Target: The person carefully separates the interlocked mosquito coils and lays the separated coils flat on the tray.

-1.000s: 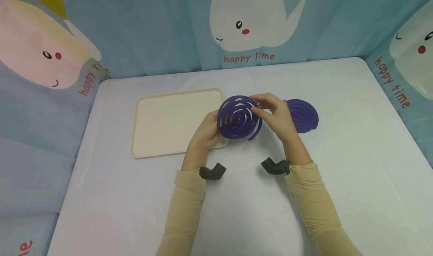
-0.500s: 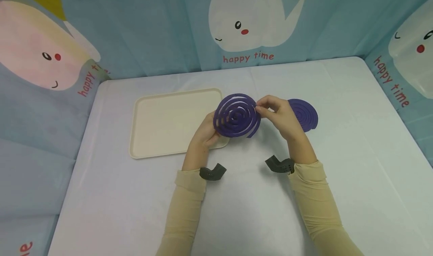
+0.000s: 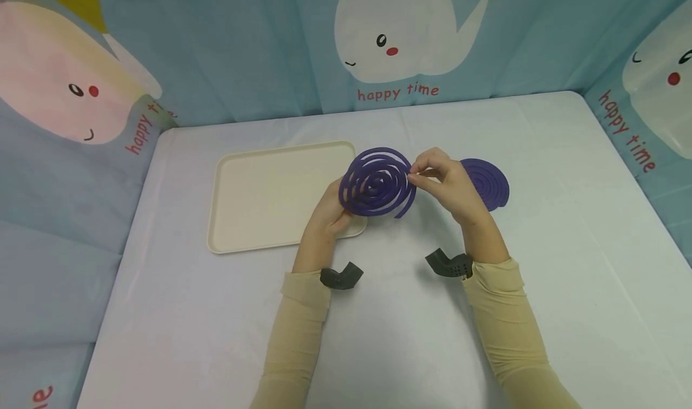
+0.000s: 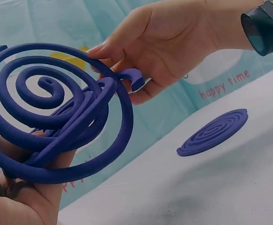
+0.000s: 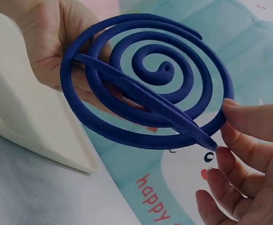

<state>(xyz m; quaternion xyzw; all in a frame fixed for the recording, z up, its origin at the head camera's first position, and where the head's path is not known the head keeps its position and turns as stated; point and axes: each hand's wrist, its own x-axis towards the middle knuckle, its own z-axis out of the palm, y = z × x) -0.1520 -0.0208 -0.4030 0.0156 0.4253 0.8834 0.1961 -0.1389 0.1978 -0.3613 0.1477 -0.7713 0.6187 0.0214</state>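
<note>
Red lettering reading "happy time" (image 3: 398,92) runs beneath a white whale print (image 3: 402,36) on the blue curtain (image 3: 243,60) behind the bench (image 3: 378,343), and it repeats on the curtain's two side panels. In front of it, above the bench and beside the right end of a cream tray (image 3: 270,196), two interlocked mosquito coils (image 3: 378,185) hang in the person's hands: deep purple-blue, matte, round-sectioned spirals, one facing the right wrist camera, the other slicing through it nearly edge-on. The left hand (image 3: 327,209) holds them from behind; the right hand's (image 3: 447,184) fingers pinch their outer edge, though which coil they grip is unclear. Another flat purple coil (image 3: 488,184) lies on the bench beyond the right hand.
</note>
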